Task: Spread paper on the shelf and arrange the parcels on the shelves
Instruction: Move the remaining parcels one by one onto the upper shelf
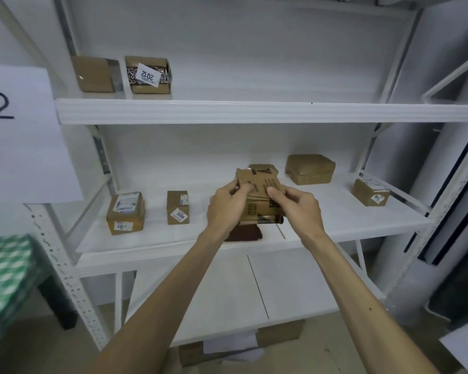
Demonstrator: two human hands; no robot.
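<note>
My left hand (226, 205) and my right hand (297, 205) both grip a brown cardboard parcel (260, 197) with black print, held just above the middle shelf (322, 236), which is lined with white paper. A dark red flat item (245, 234) lies under the parcel at the shelf's front edge. On this shelf stand a parcel labelled 07 (125, 213), a parcel labelled 3006 (177, 207), a wrapped brown parcel (310, 168) at the back and a small parcel (371, 195) at the right. The upper shelf (254, 110) holds a plain parcel (93, 74) and one labelled 2012 (149, 74).
A white sheet marked with a 2 (19, 130) hangs on the left upright. The lower shelf (227, 298) carries white paper sheets. Cardboard boxes (278, 333) sit on the floor beneath. A green checked surface (6, 276) stands at the left.
</note>
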